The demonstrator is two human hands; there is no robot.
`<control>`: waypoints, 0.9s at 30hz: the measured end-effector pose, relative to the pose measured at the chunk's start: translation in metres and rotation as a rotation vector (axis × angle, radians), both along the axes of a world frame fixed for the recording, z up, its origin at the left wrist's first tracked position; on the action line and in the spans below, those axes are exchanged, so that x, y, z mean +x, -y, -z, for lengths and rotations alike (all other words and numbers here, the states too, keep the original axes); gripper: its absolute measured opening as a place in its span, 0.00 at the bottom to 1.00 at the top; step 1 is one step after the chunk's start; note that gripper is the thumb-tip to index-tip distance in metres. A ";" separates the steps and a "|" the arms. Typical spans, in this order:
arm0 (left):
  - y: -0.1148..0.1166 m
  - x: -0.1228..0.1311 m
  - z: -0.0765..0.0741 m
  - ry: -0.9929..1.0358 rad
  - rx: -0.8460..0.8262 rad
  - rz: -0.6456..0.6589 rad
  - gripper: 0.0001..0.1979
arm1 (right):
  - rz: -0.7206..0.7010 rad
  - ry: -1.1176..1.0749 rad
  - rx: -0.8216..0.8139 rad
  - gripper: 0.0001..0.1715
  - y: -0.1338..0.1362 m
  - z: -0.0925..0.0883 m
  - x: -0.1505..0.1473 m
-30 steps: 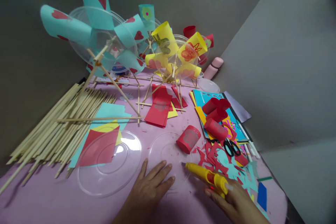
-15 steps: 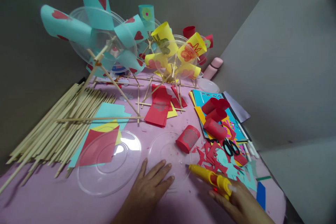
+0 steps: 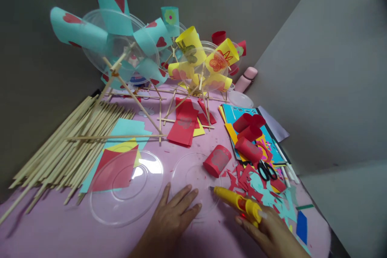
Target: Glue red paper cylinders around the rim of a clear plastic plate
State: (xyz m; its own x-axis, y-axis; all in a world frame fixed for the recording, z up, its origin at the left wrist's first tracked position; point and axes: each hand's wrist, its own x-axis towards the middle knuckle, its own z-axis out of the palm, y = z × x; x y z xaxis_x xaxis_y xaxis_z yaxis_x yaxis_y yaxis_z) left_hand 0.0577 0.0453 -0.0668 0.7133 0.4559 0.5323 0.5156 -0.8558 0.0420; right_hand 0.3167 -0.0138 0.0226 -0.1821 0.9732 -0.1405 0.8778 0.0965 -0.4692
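My right hand (image 3: 267, 223) grips a yellow hot glue gun (image 3: 237, 201), its red light lit. The nozzle points left, over the right part of a clear plastic lid (image 3: 184, 169). Flat on the near edge of that lid lies my left hand (image 3: 175, 213), fingers spread. A rolled red paper tube (image 3: 217, 161) with a grey drawing on it rests at the lid's far right rim. To the left, a larger clear lid (image 3: 99, 209) overlaps red, yellow and light blue paper sheets (image 3: 116, 169).
Wooden sticks (image 3: 72, 149) are heaped at the left. Behind stand paper-and-stick wheels, one light blue (image 3: 117, 16) and one yellow (image 3: 190, 44). At right lie red tubes (image 3: 248, 149), black-handled scissors (image 3: 267, 170), paper scraps (image 3: 256, 181) and a pink bottle (image 3: 246, 80).
The glue gun in my right hand has shifted slightly left, its nozzle now farther over the clear lid. My left hand has stayed in place.
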 end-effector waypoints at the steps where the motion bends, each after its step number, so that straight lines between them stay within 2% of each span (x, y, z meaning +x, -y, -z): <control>1: 0.000 0.000 0.000 -0.001 -0.002 -0.002 0.20 | 0.000 0.011 0.013 0.13 0.001 0.000 0.001; 10: -0.003 0.000 -0.015 -0.045 0.029 0.016 0.15 | -0.053 0.067 0.039 0.13 0.004 -0.002 0.006; 18: -0.002 -0.002 -0.011 -0.064 -0.020 0.022 0.14 | -0.056 0.060 0.052 0.13 0.006 -0.004 0.008; 27: -0.003 -0.002 -0.010 -0.070 -0.021 0.015 0.14 | -0.045 0.078 -0.057 0.14 0.007 -0.010 0.009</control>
State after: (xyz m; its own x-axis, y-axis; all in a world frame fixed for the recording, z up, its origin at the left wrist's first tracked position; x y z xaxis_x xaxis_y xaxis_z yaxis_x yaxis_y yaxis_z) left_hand 0.0562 0.0481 -0.0567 0.7552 0.4552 0.4717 0.5048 -0.8629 0.0244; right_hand 0.3258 -0.0208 0.0327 -0.2123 0.9542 -0.2106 0.9070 0.1123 -0.4058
